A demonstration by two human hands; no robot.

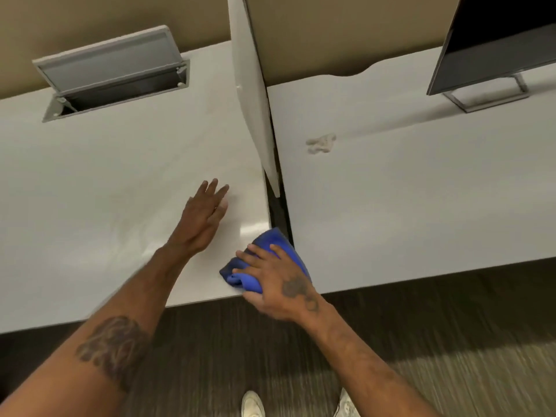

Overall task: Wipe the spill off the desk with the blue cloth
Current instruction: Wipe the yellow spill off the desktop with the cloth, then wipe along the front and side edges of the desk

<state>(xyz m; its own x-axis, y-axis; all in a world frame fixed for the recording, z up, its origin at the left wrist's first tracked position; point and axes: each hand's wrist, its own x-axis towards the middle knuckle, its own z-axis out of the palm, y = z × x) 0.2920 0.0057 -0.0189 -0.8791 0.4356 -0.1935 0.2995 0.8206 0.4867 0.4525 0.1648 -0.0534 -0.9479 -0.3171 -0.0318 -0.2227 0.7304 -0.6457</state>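
Right hand grip, seemingly closed, blue cloth at desk corner.

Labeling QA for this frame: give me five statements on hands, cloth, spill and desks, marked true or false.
1. The right hand presses on the blue cloth. True.
2. The cloth covers the spill. False: the spill lies uncovered on the right desk, well apart from the cloth, which sits at the near right corner of the left desk.
3. The left hand is open with fingers spread over the left desk. True.
4. The monitor stands on the left desk. False: it stands at the back of the right desk.
5. The cable hatch in the left desk is closed. False: its lid is tilted open.
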